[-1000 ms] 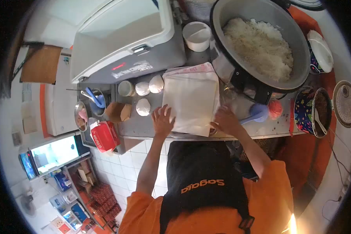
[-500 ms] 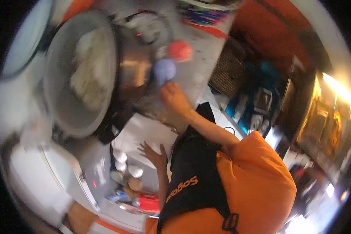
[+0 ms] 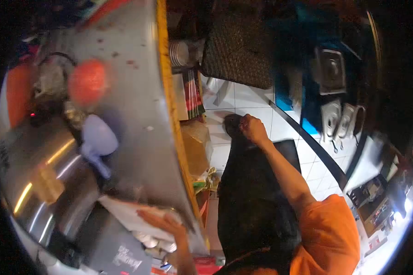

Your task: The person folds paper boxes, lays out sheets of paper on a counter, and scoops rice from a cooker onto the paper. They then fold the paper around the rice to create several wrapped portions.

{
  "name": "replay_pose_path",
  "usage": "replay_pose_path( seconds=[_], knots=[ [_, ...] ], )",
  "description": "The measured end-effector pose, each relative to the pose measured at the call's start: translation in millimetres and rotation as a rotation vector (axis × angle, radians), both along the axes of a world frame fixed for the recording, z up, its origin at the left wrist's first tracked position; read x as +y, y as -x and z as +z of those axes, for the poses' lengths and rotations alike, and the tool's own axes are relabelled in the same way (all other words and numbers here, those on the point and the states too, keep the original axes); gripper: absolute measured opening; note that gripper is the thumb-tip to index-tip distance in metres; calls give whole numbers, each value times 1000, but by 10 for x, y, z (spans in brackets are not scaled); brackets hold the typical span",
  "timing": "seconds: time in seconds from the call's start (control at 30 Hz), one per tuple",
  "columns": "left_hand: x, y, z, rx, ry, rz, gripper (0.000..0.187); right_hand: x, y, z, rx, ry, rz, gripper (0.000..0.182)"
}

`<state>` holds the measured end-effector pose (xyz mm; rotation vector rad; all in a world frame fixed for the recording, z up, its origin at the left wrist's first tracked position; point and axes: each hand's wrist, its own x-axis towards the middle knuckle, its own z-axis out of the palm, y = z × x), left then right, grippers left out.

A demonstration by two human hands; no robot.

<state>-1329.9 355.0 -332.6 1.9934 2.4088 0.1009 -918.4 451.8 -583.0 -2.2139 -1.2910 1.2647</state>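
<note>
My left hand (image 3: 163, 223) lies flat, fingers stretched out, over a white sheet (image 3: 124, 211) at the near end of the metal counter. Out beyond the counter's edge, above the tiled floor, is my right hand (image 3: 253, 129), its fingers curled closed; I cannot tell what, if anything, is in them. Black apron cloth (image 3: 261, 192) hangs below that arm. On the counter, a lilac plastic scoop (image 3: 100, 135) rests with its handle towards me, and a round red object (image 3: 88, 82) sits just past it. Both are apart from my hands.
A large shiny metal pot (image 3: 55, 183) stands on the left of the counter (image 3: 137, 114). Beside my left hand is a dark grey box (image 3: 110, 250). A woven dark panel (image 3: 238, 50) and a cardboard box (image 3: 195, 151) are past the yellow counter edge.
The view has swung right, towards the floor. My right hand has moved away from beside the lilac scoop, out past the counter edge. My left hand stays over the white sheet.
</note>
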Motion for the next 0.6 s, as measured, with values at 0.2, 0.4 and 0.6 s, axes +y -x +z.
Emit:
replay_pose_path(
  seconds=[0.2,0.4,0.6],
  knots=[
    [79,-87,-660,104,-72,-57,80,-227,447,-3626,-2,452,-207,102],
    [-12,-110,-1122,178,-90,-91,75,728,1457,-4185,-269,141,-270,118],
    [-70,-74,-1300,203,-62,-97,70,647,1992,-5226,-550,-444,-268,44]
  ],
)
